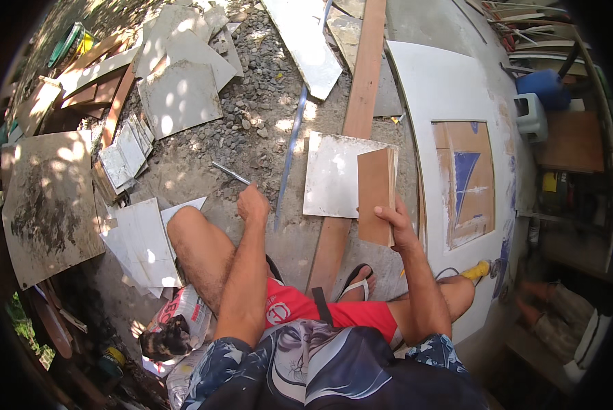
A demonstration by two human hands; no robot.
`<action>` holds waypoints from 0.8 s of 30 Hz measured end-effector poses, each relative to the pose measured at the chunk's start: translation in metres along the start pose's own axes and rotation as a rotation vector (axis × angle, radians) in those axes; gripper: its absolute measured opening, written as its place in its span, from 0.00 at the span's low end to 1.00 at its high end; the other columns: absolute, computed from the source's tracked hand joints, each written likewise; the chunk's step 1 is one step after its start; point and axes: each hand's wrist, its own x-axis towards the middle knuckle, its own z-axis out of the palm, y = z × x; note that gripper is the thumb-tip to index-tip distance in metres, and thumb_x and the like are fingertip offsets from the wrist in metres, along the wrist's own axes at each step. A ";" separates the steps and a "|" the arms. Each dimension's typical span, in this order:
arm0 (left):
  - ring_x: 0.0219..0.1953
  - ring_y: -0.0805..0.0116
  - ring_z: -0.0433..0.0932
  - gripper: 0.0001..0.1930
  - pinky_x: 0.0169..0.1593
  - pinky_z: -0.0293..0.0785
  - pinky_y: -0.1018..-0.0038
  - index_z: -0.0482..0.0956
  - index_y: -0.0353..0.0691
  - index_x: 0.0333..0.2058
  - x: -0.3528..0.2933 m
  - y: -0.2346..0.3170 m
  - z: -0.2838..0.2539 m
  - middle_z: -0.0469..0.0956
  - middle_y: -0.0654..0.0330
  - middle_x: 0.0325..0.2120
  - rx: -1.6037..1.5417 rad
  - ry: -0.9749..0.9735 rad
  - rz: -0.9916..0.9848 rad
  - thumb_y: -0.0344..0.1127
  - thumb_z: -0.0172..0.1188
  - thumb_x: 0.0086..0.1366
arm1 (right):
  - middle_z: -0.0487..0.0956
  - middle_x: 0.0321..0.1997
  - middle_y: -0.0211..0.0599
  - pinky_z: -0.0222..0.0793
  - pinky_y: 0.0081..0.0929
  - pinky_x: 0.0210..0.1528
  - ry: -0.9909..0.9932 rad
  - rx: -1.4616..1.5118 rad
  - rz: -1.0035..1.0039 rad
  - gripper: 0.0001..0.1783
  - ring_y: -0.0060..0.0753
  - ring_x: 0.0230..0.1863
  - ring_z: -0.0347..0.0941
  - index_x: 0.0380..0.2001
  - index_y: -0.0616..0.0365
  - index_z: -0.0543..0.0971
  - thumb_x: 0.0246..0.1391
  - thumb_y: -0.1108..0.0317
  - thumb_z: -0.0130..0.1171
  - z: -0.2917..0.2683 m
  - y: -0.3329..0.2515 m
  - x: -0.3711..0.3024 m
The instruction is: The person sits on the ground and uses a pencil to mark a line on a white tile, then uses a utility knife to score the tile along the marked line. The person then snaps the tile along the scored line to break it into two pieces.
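Red-lettered sacking (192,309) is seen behind left fingers (253,198) clamped on a metal rod (230,172). Boards (373,195) are gripped by right fingers (388,217), concrete (294,251) exposed between.

So the left hand (253,203) is curled into a tight grip, back of it facing up, and the left forearm (250,273) comes in from the near side, passing over the left thigh (209,263). Right hand (403,229) is well off to the right — thumb (386,216) laid across and pointing left, rest of that grip mostly hidden. Right forearm (426,283) slants far and a bit left. Knees are splayed wide — left one's farther out.
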 end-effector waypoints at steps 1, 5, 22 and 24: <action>0.63 0.39 0.78 0.25 0.67 0.73 0.49 0.73 0.41 0.69 -0.004 0.008 0.008 0.77 0.42 0.64 -0.025 0.001 0.046 0.40 0.53 0.76 | 0.76 0.65 0.44 0.73 0.34 0.64 0.022 -0.043 0.009 0.46 0.36 0.63 0.74 0.77 0.61 0.62 0.58 0.59 0.67 -0.006 0.006 -0.007; 0.78 0.37 0.57 0.39 0.79 0.56 0.51 0.51 0.25 0.77 -0.015 0.017 0.076 0.58 0.36 0.76 0.271 0.296 0.480 0.38 0.54 0.75 | 0.76 0.64 0.42 0.72 0.33 0.63 0.037 -0.187 -0.039 0.45 0.35 0.62 0.74 0.76 0.61 0.63 0.57 0.60 0.66 -0.015 -0.017 -0.020; 0.83 0.36 0.27 0.56 0.80 0.26 0.38 0.39 0.21 0.78 -0.105 0.040 0.100 0.32 0.31 0.81 0.314 0.151 0.355 0.72 0.41 0.77 | 0.79 0.56 0.46 0.80 0.35 0.55 0.044 -0.020 -0.264 0.37 0.35 0.54 0.80 0.71 0.63 0.65 0.63 0.59 0.61 -0.057 -0.048 -0.014; 0.83 0.37 0.27 0.55 0.81 0.27 0.39 0.39 0.24 0.79 -0.108 0.066 0.128 0.33 0.34 0.81 0.324 0.190 0.657 0.71 0.42 0.77 | 0.79 0.56 0.46 0.79 0.35 0.56 0.019 -0.015 -0.299 0.37 0.35 0.54 0.80 0.71 0.63 0.65 0.63 0.59 0.61 -0.047 -0.055 -0.011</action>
